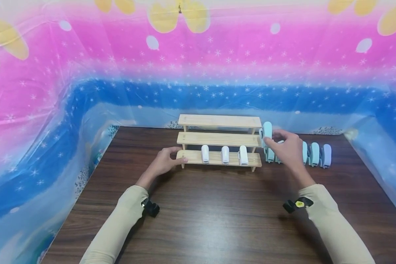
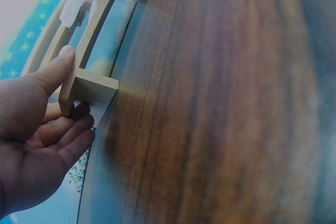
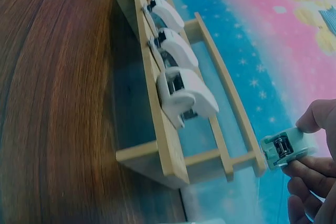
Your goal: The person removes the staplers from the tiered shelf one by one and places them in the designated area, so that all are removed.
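My left hand (image 1: 163, 161) grips the left end of the lowest step of a three-tier wooden display shelf (image 1: 217, 138). In the left wrist view its thumb lies on top of the step and fingers curl underneath. On that step stand three white hole punches (image 1: 224, 155), spaced apart. My right hand (image 1: 288, 148) pinches a mint-green hole punch (image 1: 267, 131) between thumb and fingers, raised beside the right end of the middle and top steps. The right wrist view shows the dark spring mechanism of this mint punch (image 3: 283, 147).
Right of the shelf, a row of hole punches stands on the dark wooden table (image 1: 201, 212): several mint ones (image 1: 314, 154), partly hidden by my right hand, and a lilac one (image 1: 325, 156) at the far end. A pink and blue patterned cloth (image 1: 217, 73) hangs behind.
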Motion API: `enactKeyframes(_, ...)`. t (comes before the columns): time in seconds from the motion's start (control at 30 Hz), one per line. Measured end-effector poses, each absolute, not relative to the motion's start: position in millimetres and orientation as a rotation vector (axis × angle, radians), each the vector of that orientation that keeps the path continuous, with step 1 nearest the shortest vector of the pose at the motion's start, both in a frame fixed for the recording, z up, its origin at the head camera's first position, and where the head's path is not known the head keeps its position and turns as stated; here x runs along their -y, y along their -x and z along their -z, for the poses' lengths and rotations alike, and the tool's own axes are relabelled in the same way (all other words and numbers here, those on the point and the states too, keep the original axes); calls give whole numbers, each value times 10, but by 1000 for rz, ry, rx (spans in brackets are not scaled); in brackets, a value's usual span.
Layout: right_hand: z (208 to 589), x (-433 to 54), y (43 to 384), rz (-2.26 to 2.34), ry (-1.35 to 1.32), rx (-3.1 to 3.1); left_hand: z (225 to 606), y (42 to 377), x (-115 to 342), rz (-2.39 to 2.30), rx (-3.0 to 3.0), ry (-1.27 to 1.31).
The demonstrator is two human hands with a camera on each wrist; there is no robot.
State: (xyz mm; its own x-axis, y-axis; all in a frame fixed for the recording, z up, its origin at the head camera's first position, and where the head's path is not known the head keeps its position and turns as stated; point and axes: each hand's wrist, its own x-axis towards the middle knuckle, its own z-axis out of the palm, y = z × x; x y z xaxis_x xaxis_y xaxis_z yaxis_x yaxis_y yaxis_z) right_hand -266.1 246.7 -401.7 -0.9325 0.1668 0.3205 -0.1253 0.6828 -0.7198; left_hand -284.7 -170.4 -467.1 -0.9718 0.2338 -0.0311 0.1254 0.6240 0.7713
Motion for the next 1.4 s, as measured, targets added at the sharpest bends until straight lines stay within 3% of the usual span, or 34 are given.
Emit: enactKeyframes(1.4, 4097, -3795, 2491, -903, 321, 2596, 4671, 2850, 1707, -1280, -2687, -300)
